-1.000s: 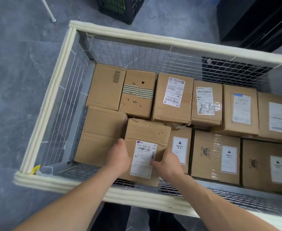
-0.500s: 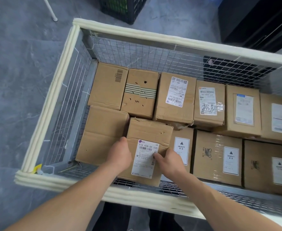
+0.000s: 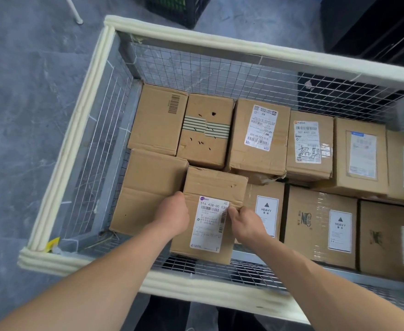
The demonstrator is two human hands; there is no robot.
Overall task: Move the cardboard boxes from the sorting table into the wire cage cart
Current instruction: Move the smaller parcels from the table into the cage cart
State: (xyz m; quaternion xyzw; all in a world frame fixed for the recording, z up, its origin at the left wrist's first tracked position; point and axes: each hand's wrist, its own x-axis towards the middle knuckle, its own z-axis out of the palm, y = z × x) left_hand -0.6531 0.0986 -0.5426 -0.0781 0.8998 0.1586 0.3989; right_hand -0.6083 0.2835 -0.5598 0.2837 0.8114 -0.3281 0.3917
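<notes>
Both hands are on the same box: the left hand [image 3: 173, 215] has its fingers curled over the left edge and the right hand [image 3: 246, 223] grips the right edge, with the fingertips right at the corner of the shipping label [image 3: 210, 225]. So both are grasping the cardboard box [image 3: 216, 185], nothing loose about it. That box is already inside the wire cage cart [image 3: 72, 149], in the near row, squeezed between a plain box [image 3: 148, 187] on its left and a box with a HEAVY sticker [image 3: 266, 211] on its right. It sits a bit higher than those two, and I honestly can't tell if its bottom is fully down. Behind it the far row is packed tight: a barcode box [image 3: 158, 118] in the corner, then a box with striped tape [image 3: 205, 132] and some holes punched in it, then a labelled box [image 3: 259, 139], and more labelled ones running off to the right. Cart's top rim is wrapped in pale foam padding [image 3: 220, 44]. Outside the cart there's grey floor [image 3: 29, 91] and a black crate [image 3: 177, 8] at the top edge.
</notes>
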